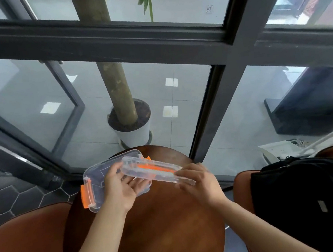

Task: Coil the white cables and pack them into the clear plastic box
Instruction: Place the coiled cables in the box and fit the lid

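Surroundings: small round table (161, 225), brown and glossy, right up against a dark metal window frame (229, 82). Brown padded chair (26, 243) on the left. A second one (242, 187) on the right has a black backpack (305, 203) on it. Potted tree (117, 85) in a white pot stands beyond the glass. Nothing sits between the hands and the tabletop.

Grip: both hands are over the far half of the table.
- The left hand (121, 189) grips the box (96, 174) at its near long edge. The thumb is on top and the curled fingers show through the plastic.
- The right hand (200, 180) pinches the near end of the lid (155, 169), fingers closed tight on its rim.
- The lid is tilted on edge and overlaps the box's right end. Can't tell if the two halves touch.

Materials: the box is a clear, thin-walled rectangle with rounded corners. An orange latch (84, 196) sits on its left end and another on the far end. An orange streak shows through the lid. The floor beside the table is dark hexagon tiles.
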The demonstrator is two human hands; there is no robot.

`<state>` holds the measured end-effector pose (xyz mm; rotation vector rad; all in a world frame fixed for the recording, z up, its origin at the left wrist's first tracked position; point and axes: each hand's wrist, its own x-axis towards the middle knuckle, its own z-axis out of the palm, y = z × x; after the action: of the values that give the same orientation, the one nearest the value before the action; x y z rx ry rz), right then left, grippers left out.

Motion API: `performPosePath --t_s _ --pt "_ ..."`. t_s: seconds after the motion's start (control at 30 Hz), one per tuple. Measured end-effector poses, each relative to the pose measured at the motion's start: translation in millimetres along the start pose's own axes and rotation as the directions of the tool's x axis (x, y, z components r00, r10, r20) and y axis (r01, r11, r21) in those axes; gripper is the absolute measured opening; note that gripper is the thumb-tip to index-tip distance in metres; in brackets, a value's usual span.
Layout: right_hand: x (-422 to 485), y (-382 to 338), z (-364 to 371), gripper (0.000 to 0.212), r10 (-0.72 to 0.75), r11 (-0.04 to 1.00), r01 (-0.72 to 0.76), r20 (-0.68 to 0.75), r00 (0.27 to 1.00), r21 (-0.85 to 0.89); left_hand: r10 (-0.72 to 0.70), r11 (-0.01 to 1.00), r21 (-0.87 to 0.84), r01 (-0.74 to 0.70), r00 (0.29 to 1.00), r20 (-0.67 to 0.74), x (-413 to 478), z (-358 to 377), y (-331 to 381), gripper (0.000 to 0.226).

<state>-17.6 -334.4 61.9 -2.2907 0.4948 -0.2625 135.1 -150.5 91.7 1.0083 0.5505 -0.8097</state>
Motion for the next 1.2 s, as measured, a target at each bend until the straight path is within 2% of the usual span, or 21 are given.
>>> performPosePath --t_s 0.1,0.17,0.23,0.3,0.33,0.4,0.47,0.57,0.63,0.7,0.9,1.03,1.2 --pt "2 -4 6 0.035 -0.083 0.994 0.083 0.005 0.997 -0.065 0.056 0.985 0.167 -0.052 0.998 -0.014 -4 -21 8 0.035" --pt "4 -13 10 0.035 -0.077 0.995 0.081 0.07 0.995 -0.052 0.091 0.973 0.213 -0.085 0.996 -0.019 -5 -35 14 0.03" --pt "8 -23 15 0.048 0.005 0.997 -0.02 0.184 0.983 0.077 0.111 0.975 0.194 -0.108 0.994 -0.008 -7 -49 21 0.03" --pt "19 -38 22 0.061 0.161 0.954 -0.209 0.222 0.962 0.214 0.128 0.98 0.152 -0.126 0.992 -0.001 -10 -62 30 0.043" --pt "27 -42 27 0.061 0.241 0.924 -0.293 0.219 0.946 0.248 0.137 0.983 0.127 -0.136 0.991 -0.001 -12 -67 33 0.051" --pt "44 -52 40 0.05 0.37 0.87 -0.427 0.245 0.896 0.247 0.145 0.985 0.087 -0.146 0.989 0.016 -13 -79 39 0.053" --pt "61 -57 54 0.04 0.428 0.843 -0.491 0.277 0.86 0.221 0.161 0.984 0.073 -0.162 0.987 0.025 -10 -90 44 0.036" --pt "82 -58 72 0.028 0.471 0.811 -0.527 0.252 0.845 0.252 0.166 0.981 0.098 -0.167 0.986 0.02 0 -110 51 0.029" --pt "91 -60 82 0.019 0.461 0.824 -0.512 0.241 0.854 0.241 0.193 0.963 0.193 -0.187 0.981 -0.015 9 -123 55 0.027" --pt "98 -60 91 0.014 0.433 0.861 -0.479 0.25 0.866 0.168 0.276 0.906 0.362 -0.221 0.955 -0.109 18 -136 56 0.021" --pt "112 -50 122 0.038 0.416 0.905 -0.425 0.266 0.869 -0.029 0.465 0.712 0.679 -0.179 0.844 -0.266 41 -150 57 0.026" --pt "118 -44 133 0.044 0.421 0.907 -0.408 0.228 0.878 -0.1 0.569 0.472 0.875 -0.106 0.795 -0.21 58 -152 60 0.036" --pt "122 -40 136 0.033 0.412 0.91 -0.4 0.143 0.9 -0.11 0.623 0.258 0.966 -0.028 0.769 -0.144 76 -146 62 0.043"
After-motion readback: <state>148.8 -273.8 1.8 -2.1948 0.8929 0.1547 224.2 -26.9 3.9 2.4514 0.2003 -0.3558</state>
